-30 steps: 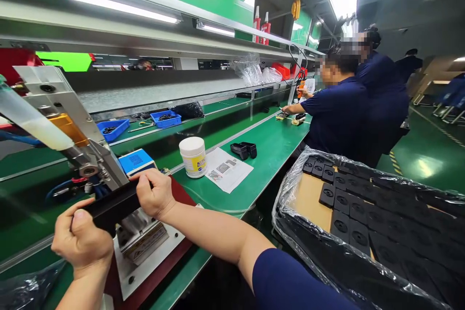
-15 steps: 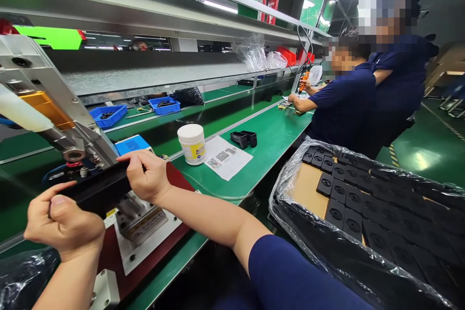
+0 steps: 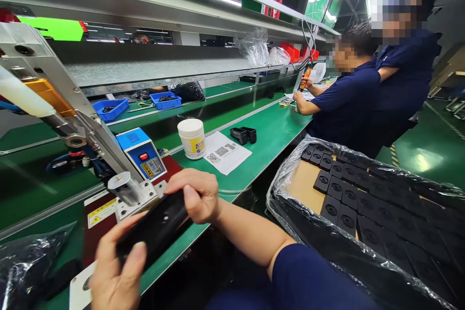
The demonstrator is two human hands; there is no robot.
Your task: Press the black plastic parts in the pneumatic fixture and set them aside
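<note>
Between my two hands I hold a long black plastic housing [image 3: 160,225], tilted, with a small bright spot on its upper face. My left hand [image 3: 118,264] grips its near end, thumb on top and fingers along the far side. My right hand [image 3: 199,196] pinches the other end between thumb and fingers. Just behind the part stands a press [image 3: 65,92] with a metal cylinder fixture [image 3: 125,188] on a dark red base [image 3: 90,247]. A blue control box [image 3: 140,147] with a red switch sits behind the fixture.
A white tub [image 3: 192,143], a printed sheet [image 3: 228,155] and black parts [image 3: 243,134] lie on the green bench. At right stands a plastic-lined box [image 3: 290,208] of black pieces. Blue trays [image 3: 165,100] sit farther back. Two people [image 3: 348,82] are beyond; one holds an orange tool [image 3: 305,79].
Both hands have brought the black housing off the press fixture, toward me and to the right. The fixture and blue box now show more fully.
</note>
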